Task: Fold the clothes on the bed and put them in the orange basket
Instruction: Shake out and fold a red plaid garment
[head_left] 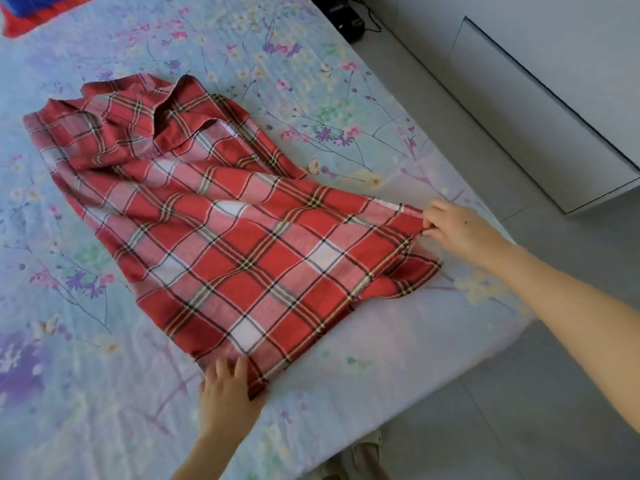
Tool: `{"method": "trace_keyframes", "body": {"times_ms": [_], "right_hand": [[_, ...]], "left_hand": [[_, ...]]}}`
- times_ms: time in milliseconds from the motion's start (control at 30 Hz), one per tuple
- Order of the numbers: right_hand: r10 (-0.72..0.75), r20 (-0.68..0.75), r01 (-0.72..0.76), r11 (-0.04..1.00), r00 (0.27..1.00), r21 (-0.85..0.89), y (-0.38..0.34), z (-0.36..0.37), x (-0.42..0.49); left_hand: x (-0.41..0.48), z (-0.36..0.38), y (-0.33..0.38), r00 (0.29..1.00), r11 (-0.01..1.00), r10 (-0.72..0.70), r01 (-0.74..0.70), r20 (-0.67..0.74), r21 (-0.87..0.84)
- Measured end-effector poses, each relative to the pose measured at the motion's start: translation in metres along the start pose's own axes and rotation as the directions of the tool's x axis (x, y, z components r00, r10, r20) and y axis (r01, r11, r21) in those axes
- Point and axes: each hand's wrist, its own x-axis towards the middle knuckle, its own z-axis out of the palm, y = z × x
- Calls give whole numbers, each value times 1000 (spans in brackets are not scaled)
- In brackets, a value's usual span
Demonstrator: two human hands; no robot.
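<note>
Bed (363, 393) — shirt (225, 237) between left hand (225, 393), right hand (457, 226)

Bare from fingertips up: left hand (227, 393) and left forearm (202, 459), right hand (457, 230) and right forearm (571, 306), uncovered all the way to the frame edge. Small dark speck (464, 222) on the back of the right hand. Low at the bottom edge, something pale like footwear (372, 441) — too blurred and cropped to tell more.

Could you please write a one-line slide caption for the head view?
The left hand and right hand grip the hem of a plaid shirt spread on the floral bed.
</note>
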Motion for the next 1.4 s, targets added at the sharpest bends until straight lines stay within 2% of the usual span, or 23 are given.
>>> {"method": "trace_keyframes", "body": {"times_ms": [67, 167, 333, 433, 500, 567, 600, 633, 700, 733, 800, 867, 900, 1033, 1133, 1167, 1200, 1233, 1267, 1300, 1333, 1367, 1400], "right_hand": [[31, 79, -29, 999, 996, -23, 8, 11, -2], [68, 216, -53, 996, 974, -71, 13, 36, -12], [91, 397, -32, 988, 913, -152, 14, 60, -22], [81, 381, -13, 984, 921, -177, 16, 61, -23], [89, 302, -33, 982, 949, -185, 16, 62, -22], [104, 195, -73, 985, 975, -160, 14, 63, -20], [121, 171, -96, 984, 978, -147, 11, 63, -19], [134, 180, -106, 982, 974, -155, 9, 64, -20], [126, 262, -74, 977, 957, -201, 3, 66, -22], [135, 280, -75, 974, 950, -216, 2, 67, -23], [202, 238, -150, 964, 950, -219, -2, 69, -25], [304, 156, -284, 949, 940, -138, -10, 68, -21], [352, 100, -345, 935, 931, -80, -15, 66, -18], [419, -56, -416, 908, 906, 55, -39, 34, -13], [412, -128, -392, 907, 902, 154, -63, 3, -7], [398, -147, -371, 911, 905, 182, -77, -19, -2], [375, -161, -344, 919, 913, 191, -89, -35, 1], [364, -168, -330, 923, 916, 197, -100, -53, 7], [352, -165, -317, 926, 921, 205, -110, -69, 12], [327, -165, -292, 934, 930, 208, -124, -91, 17], [311, -169, -273, 938, 935, 213, -133, -106, 23], [292, -179, -251, 943, 940, 218, -144, -122, 28], [261, -177, -219, 949, 949, 225, -164, -151, 34]], "left_hand": [[-4, 14, -17, 1000, 999, -18, 19, -22, 31], [-2, 17, -26, 998, 998, 40, -38, -49, 46], [-3, 18, -36, 993, 993, 25, -37, -114, -109], [-8, 14, -37, 994, 978, -60, 41, -90, -205], [-13, 10, -39, 979, 946, -176, 139, -103, -293], [-18, 6, -36, 939, 872, -331, 269, -89, -409], [-21, 3, -35, 904, 791, -425, 342, -52, -507], [-22, -1, -32, 859, 649, -512, 408, 28, -642], [-23, -13, -25, 769, 211, -585, 450, 257, -868], [-22, -18, -22, 743, 29, -583, 424, 329, -905], [-21, -31, -19, 726, -166, -579, 342, 372, -925], [-19, -49, -20, 722, -266, -585, 261, 371, -928], [-19, -57, -24, 722, -277, -592, 235, 358, -932], [-28, -107, -52, 745, -277, -592, 167, 306, -946], [-38, -148, -80, 746, -141, -629, 165, 217, -976], [-48, -174, -88, 750, -34, -645, 160, 144, -987], [-55, -191, -99, 758, 170, -652, 146, 0, -975], [-64, -210, -110, 767, 458, -610, 139, -197, -878], [-71, -226, -120, 788, 660, -523, 134, -324, -739], [-85, -249, -128, 839, 725, -474, 200, -266, -659], [-85, -257, -141, 858, 750, -437, 182, -270, -635], [-92, -267, -150, 849, 823, -407, 181, -336, -539], [-104, -291, -156, 840, 802, -433, 194, -326, -564]]}}
